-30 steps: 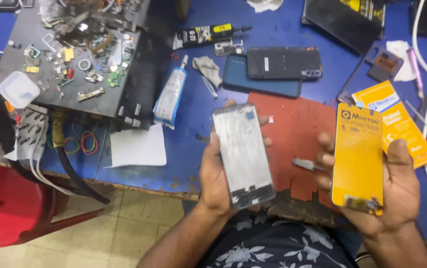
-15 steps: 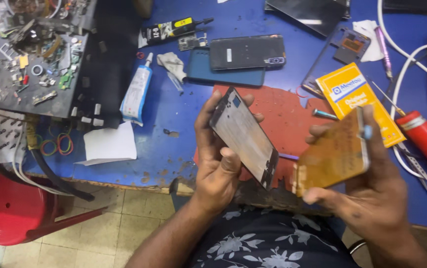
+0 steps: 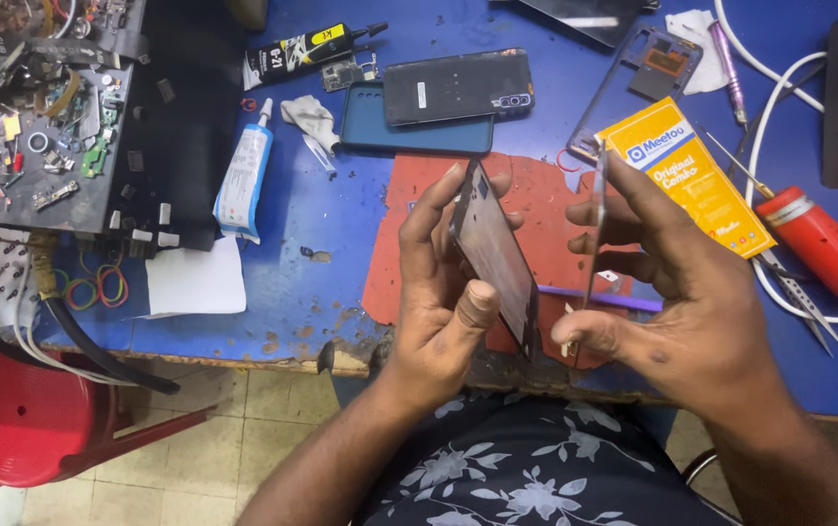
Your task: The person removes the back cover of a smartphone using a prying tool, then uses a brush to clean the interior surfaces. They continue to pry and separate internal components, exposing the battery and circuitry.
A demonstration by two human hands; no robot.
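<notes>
My left hand (image 3: 443,292) grips a bare phone frame (image 3: 495,255) by its long edges at the centre of the frame, tilted up over the red mat (image 3: 419,209). My right hand (image 3: 677,292) pinches a thin flat panel (image 3: 596,229) edge-on, just right of the phone frame and apart from it, fingers spread along its edge. The two pieces are not yet joined, so, as I judge it, fitting them together is still to do. A white glue tube (image 3: 242,180) lies capped at the upper left, and an orange packet (image 3: 687,175) rests at the upper right.
</notes>
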